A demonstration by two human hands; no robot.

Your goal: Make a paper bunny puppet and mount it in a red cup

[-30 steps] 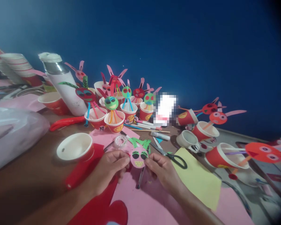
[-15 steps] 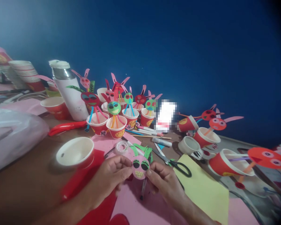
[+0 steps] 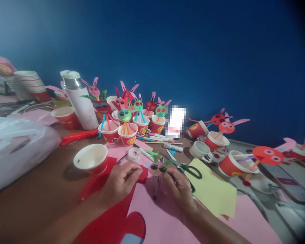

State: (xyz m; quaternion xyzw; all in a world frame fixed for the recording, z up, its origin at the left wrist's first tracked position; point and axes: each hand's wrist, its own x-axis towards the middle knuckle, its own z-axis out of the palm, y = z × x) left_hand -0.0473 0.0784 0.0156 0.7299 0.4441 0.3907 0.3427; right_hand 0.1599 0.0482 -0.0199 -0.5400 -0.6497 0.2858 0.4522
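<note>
Far left, plastic bag (image 3: pixel 17 149), then paper cup (image 3: pixel 99 166) with a small hole. Left hand (image 3: pixel 122 179) with thumb and forefinger pinched close together, just clear of paper face cutout (image 3: pixel 159 168). Between both hands, above pink sheet (image 3: pixel 162 217), cutout held at its right edge by right hand (image 3: pixel 179 184). Beyond, scissors (image 3: pixel 184 166), partly over yellow sheet (image 3: pixel 215 189).
</note>
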